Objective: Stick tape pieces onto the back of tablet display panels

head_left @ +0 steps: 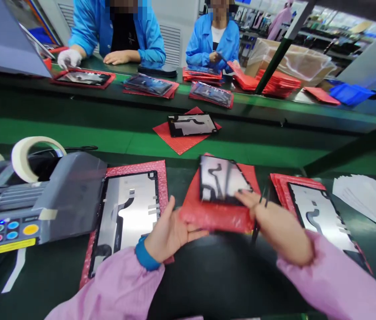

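Observation:
My left hand [168, 233] holds the near left edge of a red bubble-wrap bag [214, 213], fingers under it and thumb up. My right hand [272, 224] rests its fingers on the lower right corner of a flat panel [223, 180] that lies on that bag, silver back up, blurred by motion. A thin dark tool shows beside my right wrist. Left of my hands another panel [128, 213] lies back up on a red bag. To the right a third panel [321, 213] lies on a stack of red bags.
A grey tape dispenser machine [34, 204] with coloured buttons and a tape roll [29, 153] stands at the left. On the green conveyor [74, 133] lies a panel on a red bag [191, 126]. White sheets [370, 200] lie far right. Two people in blue coats work opposite.

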Available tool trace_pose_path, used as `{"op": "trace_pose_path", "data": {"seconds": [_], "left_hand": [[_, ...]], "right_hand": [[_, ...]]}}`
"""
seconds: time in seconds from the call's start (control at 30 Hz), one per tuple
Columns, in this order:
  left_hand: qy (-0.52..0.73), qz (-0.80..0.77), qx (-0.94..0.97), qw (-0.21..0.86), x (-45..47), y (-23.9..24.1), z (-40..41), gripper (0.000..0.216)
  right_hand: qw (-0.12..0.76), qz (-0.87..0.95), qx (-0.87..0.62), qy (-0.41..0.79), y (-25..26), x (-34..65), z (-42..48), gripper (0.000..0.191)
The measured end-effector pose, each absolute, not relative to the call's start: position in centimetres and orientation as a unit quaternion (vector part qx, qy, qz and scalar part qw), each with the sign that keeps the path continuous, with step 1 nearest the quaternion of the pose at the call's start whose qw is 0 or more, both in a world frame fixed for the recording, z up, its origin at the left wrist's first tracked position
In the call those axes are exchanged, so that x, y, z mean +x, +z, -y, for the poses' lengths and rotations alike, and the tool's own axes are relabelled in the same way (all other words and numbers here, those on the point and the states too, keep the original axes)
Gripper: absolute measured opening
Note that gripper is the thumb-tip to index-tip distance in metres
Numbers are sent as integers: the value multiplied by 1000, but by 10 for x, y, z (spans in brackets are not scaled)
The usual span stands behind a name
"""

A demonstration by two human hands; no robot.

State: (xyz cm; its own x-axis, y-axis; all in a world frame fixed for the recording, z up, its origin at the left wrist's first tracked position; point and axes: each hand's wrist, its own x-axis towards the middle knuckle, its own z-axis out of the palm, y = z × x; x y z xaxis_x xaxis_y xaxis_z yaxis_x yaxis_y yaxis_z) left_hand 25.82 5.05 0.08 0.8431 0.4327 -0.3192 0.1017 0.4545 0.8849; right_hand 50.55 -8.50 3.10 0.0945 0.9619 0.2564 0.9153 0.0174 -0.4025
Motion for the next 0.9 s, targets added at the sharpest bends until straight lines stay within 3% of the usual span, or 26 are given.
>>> {"op": "trace_pose_path", "data": {"seconds": [0.07,0.2,0.37,0.47,0.67,0.77,0.9], "left_hand": [[100,-276,518,803,259,2,-47,74],[136,-352,454,807,254,3,-30,64],[178,-449,398,780,234,-4,-20,55],[213,-469,523,679,221,-21,-17,55],[290,-388,797,362,211,-35,9,78],[255,-300,891,224,211,-28,17,77],[172,-188,954,158,210,-37,15,65]], "right_hand": [[297,685,-652,131,16,478,116,27],[416,578,-645,278,-1,471,154,7],[582,335,-703,234,-21,500,172,47],[582,263,-742,206,-33,510,170,42],[571,277,-738,227,-39,515,156,41],[568,280,-739,230,-37,517,147,43],[544,276,-753,247,-36,522,138,44]]}}
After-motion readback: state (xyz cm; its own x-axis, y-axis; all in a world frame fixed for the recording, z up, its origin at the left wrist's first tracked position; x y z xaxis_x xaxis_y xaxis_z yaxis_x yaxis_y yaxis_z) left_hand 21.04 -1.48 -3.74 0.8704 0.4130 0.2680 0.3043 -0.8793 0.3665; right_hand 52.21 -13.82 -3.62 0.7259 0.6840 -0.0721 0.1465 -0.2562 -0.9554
